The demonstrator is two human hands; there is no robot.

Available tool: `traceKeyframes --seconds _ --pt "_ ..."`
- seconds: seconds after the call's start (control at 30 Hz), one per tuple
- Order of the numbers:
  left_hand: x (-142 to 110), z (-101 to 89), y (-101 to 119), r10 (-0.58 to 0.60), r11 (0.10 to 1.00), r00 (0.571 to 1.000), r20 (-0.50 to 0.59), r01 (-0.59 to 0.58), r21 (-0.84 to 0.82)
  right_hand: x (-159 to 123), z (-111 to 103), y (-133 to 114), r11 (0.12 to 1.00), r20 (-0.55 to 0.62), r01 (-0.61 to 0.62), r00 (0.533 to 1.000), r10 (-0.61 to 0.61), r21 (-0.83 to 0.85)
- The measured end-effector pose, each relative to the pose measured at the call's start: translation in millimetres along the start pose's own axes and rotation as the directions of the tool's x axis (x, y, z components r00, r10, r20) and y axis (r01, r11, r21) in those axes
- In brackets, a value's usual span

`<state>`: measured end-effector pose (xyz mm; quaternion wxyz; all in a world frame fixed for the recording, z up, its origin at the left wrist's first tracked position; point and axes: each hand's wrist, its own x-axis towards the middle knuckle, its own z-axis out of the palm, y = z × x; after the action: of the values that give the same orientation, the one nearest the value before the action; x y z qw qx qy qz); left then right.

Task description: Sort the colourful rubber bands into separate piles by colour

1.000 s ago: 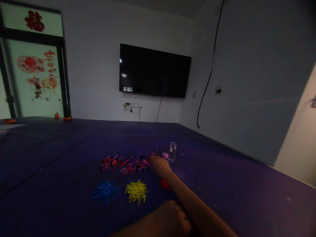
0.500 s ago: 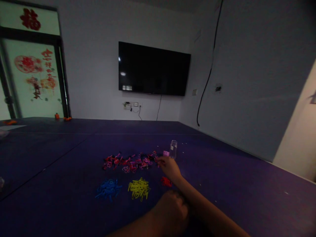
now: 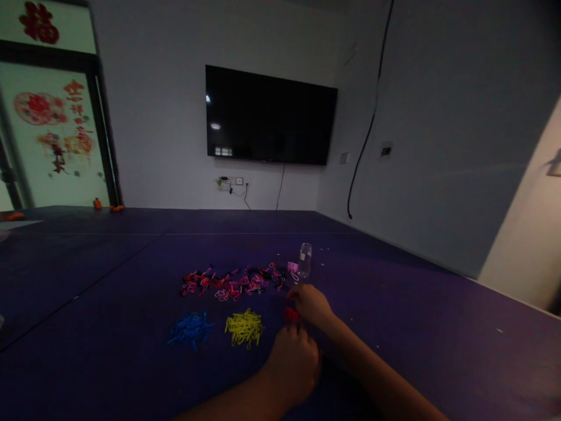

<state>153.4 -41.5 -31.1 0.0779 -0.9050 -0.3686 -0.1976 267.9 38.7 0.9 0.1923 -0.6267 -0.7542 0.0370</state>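
Observation:
My right hand [image 3: 310, 303] is low over a small pile of red rubber bands [image 3: 291, 314], its thumb and fingers pinched together. Whatever lies between its fingertips is too small and dark to tell. Curled into a fist, my left hand [image 3: 294, 356] is just in front of that red pile, with its palm side hidden. To its left lie a yellow pile of rubber bands [image 3: 244, 327] and a blue pile of rubber bands [image 3: 190, 330]. Behind these spreads a wide heap of mixed red, pink, purple and black rubber bands [image 3: 236, 283].
A clear jar [image 3: 305, 260] stands behind my right hand, with a pink object [image 3: 292, 266] beside it. Small white bits dot the dark purple surface [image 3: 394, 292]. A television [image 3: 272, 117] hangs on the far wall, and a black cable [image 3: 363, 152] dangles at the right.
My right hand has come back from the mixed heap to the red pile. My left fist has moved slightly up and left, closer to that pile. The view has tilted down a little.

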Motion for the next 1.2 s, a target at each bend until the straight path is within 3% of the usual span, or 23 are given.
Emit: traceKeyframes --seconds 0.2,0.4,0.53,0.7,0.9,1.2 --pt "0 -9.8 6 -0.032 0.998 0.997 0.075 0.028 0.054 1 -3 0 0.998 -0.022 -0.029 0.999 0.030 0.054" --pt "-1 -9.2 5 -0.029 0.999 0.998 0.064 0.027 0.023 7 11 3 0.916 -0.037 0.097 0.995 -0.090 0.388" --pt "-1 -4.8 3 0.022 1.000 0.999 0.047 -0.022 0.010 8 21 1 0.872 -0.027 0.122 0.992 -0.124 0.475" --pt "-1 -2.5 2 0.037 0.999 0.998 0.043 -0.038 0.019 8 22 1 0.846 -0.013 0.079 0.996 -0.085 0.528" --pt "0 -9.1 4 0.027 1.000 0.995 0.092 -0.028 0.009 10 17 5 0.867 -0.080 0.035 0.997 0.005 0.498" --pt "-1 -1.1 0 0.036 0.999 0.997 0.068 -0.034 -0.033 10 25 0 0.776 0.012 -0.058 0.998 0.065 0.628"
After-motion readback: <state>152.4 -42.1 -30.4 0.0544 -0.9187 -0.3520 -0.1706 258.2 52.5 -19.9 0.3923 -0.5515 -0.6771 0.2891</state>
